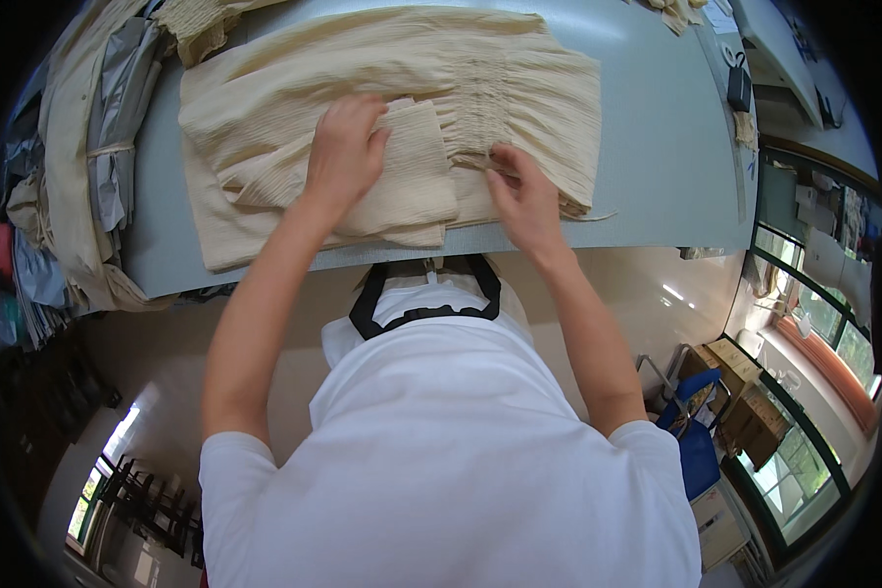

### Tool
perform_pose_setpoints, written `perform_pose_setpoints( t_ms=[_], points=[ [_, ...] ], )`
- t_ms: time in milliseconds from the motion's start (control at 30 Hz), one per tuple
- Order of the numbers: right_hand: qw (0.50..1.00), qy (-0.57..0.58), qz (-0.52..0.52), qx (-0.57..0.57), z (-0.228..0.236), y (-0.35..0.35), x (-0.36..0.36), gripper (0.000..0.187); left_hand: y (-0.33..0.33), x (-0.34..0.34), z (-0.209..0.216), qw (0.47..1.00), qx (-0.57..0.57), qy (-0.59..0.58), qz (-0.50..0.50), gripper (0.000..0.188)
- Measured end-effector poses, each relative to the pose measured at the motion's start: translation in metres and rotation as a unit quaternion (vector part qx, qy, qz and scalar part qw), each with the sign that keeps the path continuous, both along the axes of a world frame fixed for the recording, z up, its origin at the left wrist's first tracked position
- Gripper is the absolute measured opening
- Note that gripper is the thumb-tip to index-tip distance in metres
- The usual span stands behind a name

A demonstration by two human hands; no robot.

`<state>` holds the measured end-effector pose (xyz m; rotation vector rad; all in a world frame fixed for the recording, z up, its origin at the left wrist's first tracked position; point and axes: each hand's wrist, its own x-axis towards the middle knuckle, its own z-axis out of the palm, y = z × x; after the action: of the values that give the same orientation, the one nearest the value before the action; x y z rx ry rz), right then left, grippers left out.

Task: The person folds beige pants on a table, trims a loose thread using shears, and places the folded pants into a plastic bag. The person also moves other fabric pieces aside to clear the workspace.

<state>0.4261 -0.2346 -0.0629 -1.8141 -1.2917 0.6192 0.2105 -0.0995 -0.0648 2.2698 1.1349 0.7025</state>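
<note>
A cream crinkled garment [353, 54] lies spread and folded on the table, with a gathered, shirred band [480, 93] toward its right side. On top of it rests a squared-off folded panel [416, 176] of the same fabric. My left hand [348, 152] lies on this panel's upper left part, fingers bent down onto the cloth and thumb apart from them. At the lower end of the gathered band, my right hand [531, 201] pinches the fabric edge between thumb and forefinger. Its other fingers are curled and partly hidden.
The pale table [657, 147] has its near edge against my waist. Cream and grey cloth bundles [113, 127] hang over its left end. A small black box [739, 86] sits at the right edge. Cardboard boxes [755, 421] and a blue chair [694, 456] stand at lower right.
</note>
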Motion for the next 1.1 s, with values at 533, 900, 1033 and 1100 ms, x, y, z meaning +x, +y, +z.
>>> perform_pose_setpoints(
  t_ms=[533, 900, 1033, 1100],
  points=[
    [0.983, -0.084, 0.033, -0.159, -0.002, 0.089, -0.045, 0.025, -0.065, -0.051, 0.102, 0.974, -0.182, 0.045, -0.124, 0.029],
    [0.982, 0.135, 0.128, 0.03, 0.062, 0.096, -0.072, 0.023, -0.089, -0.138, 0.178, 0.946, -0.311, 0.015, -0.085, 0.024],
    [0.971, 0.092, 0.204, 0.085, 0.122, 0.1, -0.086, 0.02, -0.099, -0.136, 0.185, 0.956, -0.284, 0.026, -0.067, 0.023],
    [0.95, 0.063, 0.288, 0.097, 0.141, 0.086, -0.096, 0.017, -0.11, -0.136, 0.181, 0.963, -0.266, 0.039, -0.035, 0.021]
  ],
)
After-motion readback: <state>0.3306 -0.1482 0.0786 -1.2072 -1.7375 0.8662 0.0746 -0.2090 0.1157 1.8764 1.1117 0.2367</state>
